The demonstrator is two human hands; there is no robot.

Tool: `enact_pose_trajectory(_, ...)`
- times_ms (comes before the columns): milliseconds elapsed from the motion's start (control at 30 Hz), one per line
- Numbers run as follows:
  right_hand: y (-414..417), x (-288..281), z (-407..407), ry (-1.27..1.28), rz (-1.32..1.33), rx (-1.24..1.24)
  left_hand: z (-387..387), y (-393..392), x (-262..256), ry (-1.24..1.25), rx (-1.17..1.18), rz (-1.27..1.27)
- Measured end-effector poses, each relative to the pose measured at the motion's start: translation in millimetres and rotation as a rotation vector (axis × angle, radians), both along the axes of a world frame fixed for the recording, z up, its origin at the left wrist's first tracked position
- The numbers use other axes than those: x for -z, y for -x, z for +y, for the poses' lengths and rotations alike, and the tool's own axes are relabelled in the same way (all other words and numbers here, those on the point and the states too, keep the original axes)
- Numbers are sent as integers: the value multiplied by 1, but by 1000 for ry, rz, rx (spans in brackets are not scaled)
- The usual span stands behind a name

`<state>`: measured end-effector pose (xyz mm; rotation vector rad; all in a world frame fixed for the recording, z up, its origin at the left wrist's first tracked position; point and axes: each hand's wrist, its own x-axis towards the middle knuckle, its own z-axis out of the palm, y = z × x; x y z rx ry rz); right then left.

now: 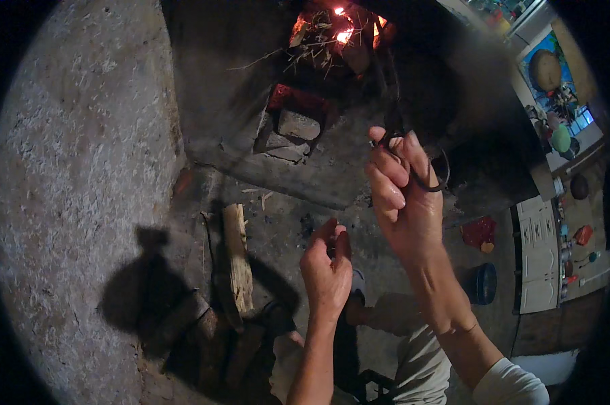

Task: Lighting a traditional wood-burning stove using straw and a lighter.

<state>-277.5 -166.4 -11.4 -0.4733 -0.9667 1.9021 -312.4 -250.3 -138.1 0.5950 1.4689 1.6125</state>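
My right hand (401, 177) grips the looped metal handles of dark fire tongs (395, 119). One handle loop curves out past the wrist side of the hand. The tongs' long arms run up towards the fire (344, 34), and their far ends are lost in the dark. Below and to the left, my left hand (327, 268) hovers above the floor with loosely curled fingers. Its palm side is hidden, and nothing is seen sticking out of it. Dry twigs (315, 48) lie in the stove mouth against the glowing flames.
Under the fire, a square opening in the stove (224, 126) holds stone blocks (299, 125). A split log (238, 258) lies on the floor beside more firewood (208, 339). The rough wall (82, 152) rises at left. A dark bucket (482, 283) and white cabinet (536, 253) stand right.
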Motion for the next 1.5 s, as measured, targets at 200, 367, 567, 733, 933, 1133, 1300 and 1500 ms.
enact_pose_trajectory(200, -12, 9, -1, -120, -321, 82, 0, -2, 5, -40, -24, 90)
enact_pose_trajectory(367, -11, 17, -5, -106, -366, 49, 0, -1, 11, -50, -27, 88)
enact_pose_trajectory(567, -17, 9, 5, -119, -440, 52, 1, -4, 8, -105, -36, 15)
enact_pose_trajectory(733, -31, 6, -4, -80, -402, 93, 0, -4, 0, -43, -12, -119)
enact_pose_trajectory(933, -29, -6, -27, 22, -91, 34, -1, -5, 1, -3, -10, -41)
enact_pose_trajectory(1133, -14, -14, -8, 114, 162, -46, 1, -4, 8, -35, -31, 34)
enact_pose_trajectory(1300, -10, -13, 6, 147, 115, -49, 2, -1, 5, -47, -10, 48)
enact_pose_trajectory(1500, -19, -7, 12, 27, -224, -33, 3, -1, 4, -109, 2, -32)
